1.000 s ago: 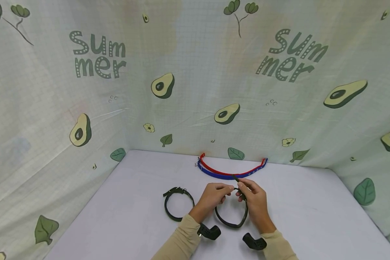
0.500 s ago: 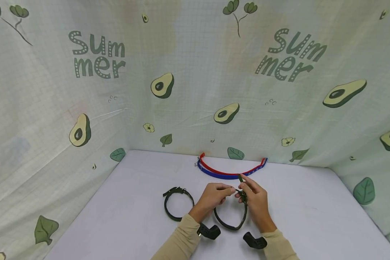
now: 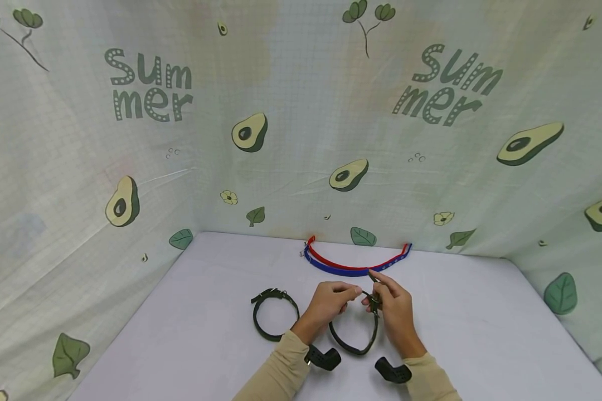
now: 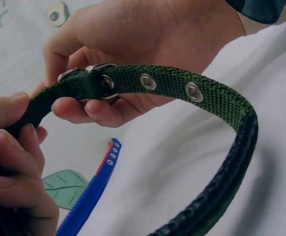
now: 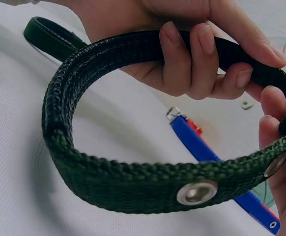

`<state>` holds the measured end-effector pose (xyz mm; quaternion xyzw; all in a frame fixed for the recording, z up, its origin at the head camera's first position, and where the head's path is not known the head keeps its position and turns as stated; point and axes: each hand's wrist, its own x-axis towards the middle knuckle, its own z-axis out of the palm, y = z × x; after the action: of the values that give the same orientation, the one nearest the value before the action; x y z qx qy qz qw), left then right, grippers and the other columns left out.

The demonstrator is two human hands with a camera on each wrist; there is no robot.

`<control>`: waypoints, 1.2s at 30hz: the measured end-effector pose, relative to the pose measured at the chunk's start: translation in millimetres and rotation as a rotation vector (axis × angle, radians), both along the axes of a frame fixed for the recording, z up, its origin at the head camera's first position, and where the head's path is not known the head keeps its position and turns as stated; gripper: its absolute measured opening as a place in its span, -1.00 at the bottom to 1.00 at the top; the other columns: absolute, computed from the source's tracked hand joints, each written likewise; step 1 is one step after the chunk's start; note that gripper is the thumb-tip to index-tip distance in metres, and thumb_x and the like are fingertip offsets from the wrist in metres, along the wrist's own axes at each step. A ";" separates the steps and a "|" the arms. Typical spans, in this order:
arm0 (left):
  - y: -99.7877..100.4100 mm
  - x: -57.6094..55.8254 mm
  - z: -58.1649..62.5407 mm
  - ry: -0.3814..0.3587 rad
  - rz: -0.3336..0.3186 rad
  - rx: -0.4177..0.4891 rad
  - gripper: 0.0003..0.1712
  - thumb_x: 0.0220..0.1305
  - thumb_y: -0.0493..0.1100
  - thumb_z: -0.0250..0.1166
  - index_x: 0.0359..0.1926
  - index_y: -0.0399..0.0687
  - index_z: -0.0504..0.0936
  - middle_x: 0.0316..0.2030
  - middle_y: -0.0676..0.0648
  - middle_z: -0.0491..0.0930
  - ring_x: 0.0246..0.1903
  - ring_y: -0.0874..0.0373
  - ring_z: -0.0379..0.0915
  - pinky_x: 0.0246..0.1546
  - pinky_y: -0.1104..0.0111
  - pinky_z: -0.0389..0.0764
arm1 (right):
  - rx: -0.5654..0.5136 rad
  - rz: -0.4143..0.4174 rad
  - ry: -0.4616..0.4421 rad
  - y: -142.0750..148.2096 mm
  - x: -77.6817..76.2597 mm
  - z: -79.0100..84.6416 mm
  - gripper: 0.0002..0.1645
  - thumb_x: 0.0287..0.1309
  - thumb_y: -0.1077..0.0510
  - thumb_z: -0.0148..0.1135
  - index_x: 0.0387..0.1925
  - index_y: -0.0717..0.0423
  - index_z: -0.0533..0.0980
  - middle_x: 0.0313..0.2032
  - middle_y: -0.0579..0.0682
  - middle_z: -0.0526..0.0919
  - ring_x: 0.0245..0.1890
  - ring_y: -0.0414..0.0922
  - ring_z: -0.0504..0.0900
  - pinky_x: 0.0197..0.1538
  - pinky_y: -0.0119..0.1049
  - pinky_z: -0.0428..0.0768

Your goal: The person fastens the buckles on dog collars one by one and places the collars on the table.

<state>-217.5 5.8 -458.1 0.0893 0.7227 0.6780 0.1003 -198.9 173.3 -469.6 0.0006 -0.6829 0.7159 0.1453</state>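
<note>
Left hand [image 3: 329,302] and right hand [image 3: 393,307] both pinch the green eyeleted collar [image 4: 170,81], its loop hanging between the wrists; black-green collar [image 3: 271,292] lies to the left, blue collar [image 3: 338,272] beyond.

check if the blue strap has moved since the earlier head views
No, the blue strap shows no visible shift either way against the leaf print behind it.

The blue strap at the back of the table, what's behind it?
A red strap runs behind the blue strap, showing along its upper edge; its lower part is covered.
</note>
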 end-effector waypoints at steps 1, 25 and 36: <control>0.0 0.1 0.1 0.006 0.003 -0.002 -0.77 0.23 0.07 0.44 -0.25 0.04 0.79 -0.42 -0.06 0.59 -0.53 0.23 0.35 -0.49 0.38 0.34 | 0.005 -0.001 -0.001 -0.1 0.3 0.6 -0.59 0.47 0.28 -0.06 0.22 0.30 0.52 -0.42 0.20 0.52 -0.50 -0.02 0.71 -0.42 -0.21 0.69; 0.0 0.1 -0.1 0.048 0.007 0.008 -0.73 0.25 0.11 0.42 -0.20 0.06 0.79 -0.44 0.08 0.57 -0.51 0.23 0.37 -0.45 0.37 0.38 | 0.057 -0.024 -0.033 -1.6 0.1 0.9 -0.54 0.53 0.10 0.02 0.33 0.17 0.44 -0.11 0.28 0.58 -0.53 -0.10 0.64 -0.44 -0.30 0.65; -3.3 -3.9 -0.1 0.053 0.032 0.011 -0.75 0.25 0.08 0.42 -0.19 0.05 0.80 -0.38 0.07 0.61 -0.49 0.23 0.39 -0.44 0.38 0.40 | 0.003 -0.014 -0.001 1.9 -2.2 -1.9 -0.54 0.47 0.19 0.09 0.32 0.23 0.42 -0.23 0.18 0.67 -0.44 0.00 0.75 -0.34 -0.21 0.70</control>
<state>-221.4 2.6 -458.2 0.0964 0.7226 0.6810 0.0700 -201.1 175.2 -471.5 -0.0044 -0.6840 0.7138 0.1501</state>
